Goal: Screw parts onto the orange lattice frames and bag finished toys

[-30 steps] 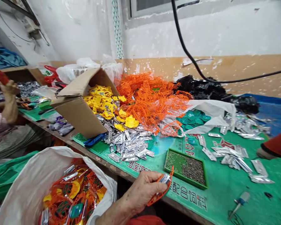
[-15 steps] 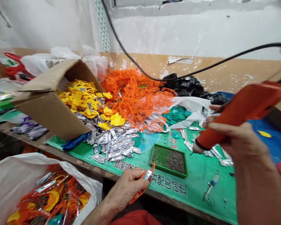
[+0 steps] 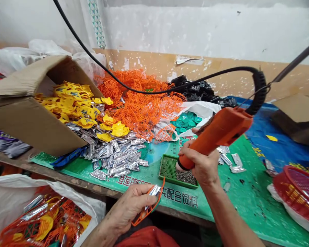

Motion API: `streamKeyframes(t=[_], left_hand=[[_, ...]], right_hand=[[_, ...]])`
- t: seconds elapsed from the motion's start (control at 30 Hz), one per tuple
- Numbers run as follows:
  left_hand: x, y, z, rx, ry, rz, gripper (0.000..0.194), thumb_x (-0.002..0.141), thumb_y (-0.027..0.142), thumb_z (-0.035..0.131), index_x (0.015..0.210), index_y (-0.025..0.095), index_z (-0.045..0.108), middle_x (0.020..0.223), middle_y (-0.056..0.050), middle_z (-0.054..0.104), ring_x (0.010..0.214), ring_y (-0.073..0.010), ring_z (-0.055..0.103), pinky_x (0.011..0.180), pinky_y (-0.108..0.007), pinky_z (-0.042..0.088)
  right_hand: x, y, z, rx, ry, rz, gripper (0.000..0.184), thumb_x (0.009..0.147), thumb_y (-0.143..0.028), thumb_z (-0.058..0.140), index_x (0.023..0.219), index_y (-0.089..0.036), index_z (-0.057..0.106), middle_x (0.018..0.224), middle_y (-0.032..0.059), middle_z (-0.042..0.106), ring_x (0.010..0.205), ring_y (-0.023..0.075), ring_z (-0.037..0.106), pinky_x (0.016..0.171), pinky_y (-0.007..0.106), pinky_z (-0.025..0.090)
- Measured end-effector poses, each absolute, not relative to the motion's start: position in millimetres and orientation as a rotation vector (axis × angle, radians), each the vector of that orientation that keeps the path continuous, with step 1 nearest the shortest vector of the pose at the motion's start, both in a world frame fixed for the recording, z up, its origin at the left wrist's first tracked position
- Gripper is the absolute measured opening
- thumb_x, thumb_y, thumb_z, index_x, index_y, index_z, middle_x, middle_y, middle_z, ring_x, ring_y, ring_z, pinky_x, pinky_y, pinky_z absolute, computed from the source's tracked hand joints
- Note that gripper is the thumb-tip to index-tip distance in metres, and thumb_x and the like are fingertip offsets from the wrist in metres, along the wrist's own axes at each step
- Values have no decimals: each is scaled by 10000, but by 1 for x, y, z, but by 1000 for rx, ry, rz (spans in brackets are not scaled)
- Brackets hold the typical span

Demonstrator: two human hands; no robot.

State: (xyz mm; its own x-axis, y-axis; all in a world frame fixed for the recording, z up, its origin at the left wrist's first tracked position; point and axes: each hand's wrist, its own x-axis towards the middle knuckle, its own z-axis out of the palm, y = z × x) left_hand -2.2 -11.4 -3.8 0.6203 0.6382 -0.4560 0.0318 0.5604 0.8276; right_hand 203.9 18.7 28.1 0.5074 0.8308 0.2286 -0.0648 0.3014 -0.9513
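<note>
My left hand (image 3: pixel 128 206) is closed on an orange plastic frame (image 3: pixel 144 215) with a shiny silver plate (image 3: pixel 155 190) on it, just off the table's front edge. In my right hand (image 3: pixel 204 164) is an orange electric screwdriver (image 3: pixel 216 133), gripped round its body with the nose pointing down and left. Its tip is over the green screw tray (image 3: pixel 179 185); whether it touches a screw I cannot tell. Small dark screws (image 3: pixel 186 177) fill the tray's right part, and the left part shows a grid of holes.
A cardboard box (image 3: pixel 33 120) spills yellow pieces (image 3: pixel 72 103) beside silver plates (image 3: pixel 118 157). Orange frames (image 3: pixel 141 103) are heaped behind. Green discs (image 3: pixel 186 120) lie in a white bag. A red basket (image 3: pixel 296 192) stands right, a filled sack (image 3: pixel 92 206) lower left. A black cable (image 3: pixel 134 90) loops overhead.
My right hand has brought the screwdriver left and down to the screw tray. My left hand keeps hold of the orange frame, slightly turned. The view has shifted to the right.
</note>
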Motion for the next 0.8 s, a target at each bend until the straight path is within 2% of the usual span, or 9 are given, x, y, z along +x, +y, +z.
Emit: streamKeyframes(t=[0.17,0.27,0.47,0.67,0.8], left_hand=[[0,-13,-2,748,799,430,175,664,304,728,750,151,730,592,33,523,513,-64,365,492,-195,245],[1,-14,-3,661,761,427,190,652,305,754,734,136,727,559,41,498,484,-49,361,477,-179,254],[2,-15,-9,566,752,452,203,646,273,767,756,108,724,590,22,544,489,-40,432,506,-162,307],[4,-17,-9,604,762,460,208,671,283,755,775,105,725,589,23,537,498,-43,409,508,-171,280],[4,-17,-5,598,768,475,221,670,282,763,809,113,730,636,6,584,526,-54,431,537,-184,314]], right_hand=[[198,23,17,-1090,-845,691,213,573,-187,737,753,-173,625,581,-33,606,503,129,548,523,294,459],[196,24,13,-1110,-833,689,257,565,-178,737,800,-171,632,592,-31,615,497,127,546,516,287,447],[195,23,8,-1122,-828,699,147,563,-206,732,639,-164,613,578,-21,605,495,126,545,513,290,454],[194,23,8,-1139,-824,710,142,569,-212,723,632,-164,605,580,-25,601,486,117,529,499,284,450],[194,23,8,-1149,-830,700,142,571,-216,722,620,-167,598,589,-25,604,507,117,531,525,291,454]])
